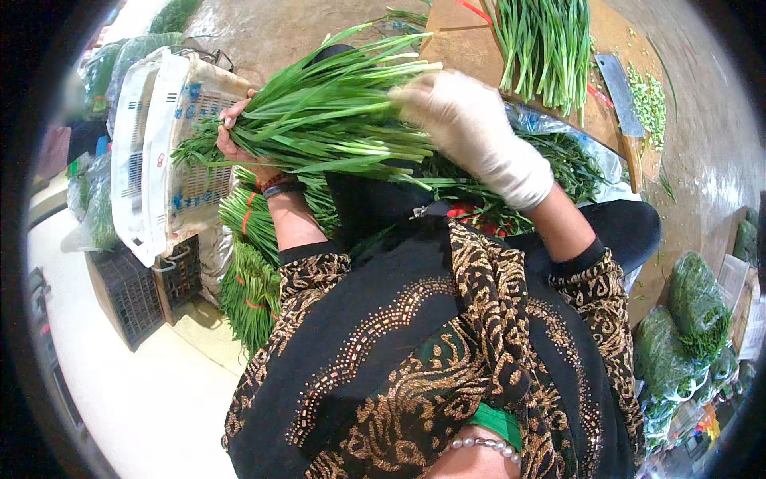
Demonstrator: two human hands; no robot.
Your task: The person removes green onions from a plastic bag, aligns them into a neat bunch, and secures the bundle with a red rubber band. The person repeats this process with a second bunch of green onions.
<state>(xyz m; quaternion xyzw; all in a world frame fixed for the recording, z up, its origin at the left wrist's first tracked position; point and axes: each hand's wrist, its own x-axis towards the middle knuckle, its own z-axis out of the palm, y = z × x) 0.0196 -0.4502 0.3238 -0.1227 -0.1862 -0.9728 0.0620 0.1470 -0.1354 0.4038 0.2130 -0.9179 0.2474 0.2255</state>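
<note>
My bare left hand [239, 132], with dark bracelets at the wrist, is closed around the leafy end of a loose bunch of garlic chives [335, 114]. The pale stem ends point right. At those ends is my right hand [467, 129] in a whitish glove, blurred; its fingers overlap the stems, and whether they grip any cannot be told. Beyond it, another bunch of chives [544, 54] lies on a wooden board [467, 45]. On the board's right part rests a cleaver [619, 96] beside chopped pale stem ends [649, 108].
White plastic crates [161, 149] stand on edge at the left, above a black crate [128, 293]. Chive bundles with red ties [254, 299] lie by my left arm. Loose greens [562, 161] lie below the board. Bagged greens [697, 299] sit at the right.
</note>
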